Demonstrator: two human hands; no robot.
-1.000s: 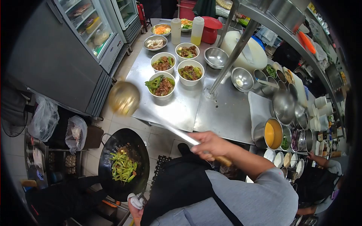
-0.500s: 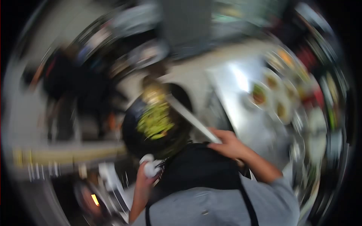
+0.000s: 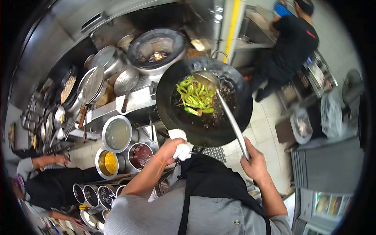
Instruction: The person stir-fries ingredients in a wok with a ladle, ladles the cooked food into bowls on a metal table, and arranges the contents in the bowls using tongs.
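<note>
A large black wok [image 3: 211, 131] is held out in front of the body, with green peppers [image 3: 194, 95] lying in it. My left hand [image 3: 171, 150] is closed on a white cloth [image 3: 182, 145] at the wok's near edge, where the handle is mostly hidden. My right hand [image 3: 254, 162] grips the long metal handle of a ladle [image 3: 231, 113]. The ladle's bowl rests in the wok, against the right side of the peppers. Dark sauce and bits coat the wok around them.
A round burner [image 3: 156, 50] with a small flame stands beyond the wok, left of it. Pots, strainers and a skimmer [image 3: 126, 81] lie at the left. One person in black [image 3: 291, 47] stands upper right, another person [image 3: 51, 184] lower left.
The view has swung from the steel table with filled bowls to the burner side. The wok has moved with my left hand, and the ladle has come down from over the table into the wok.
</note>
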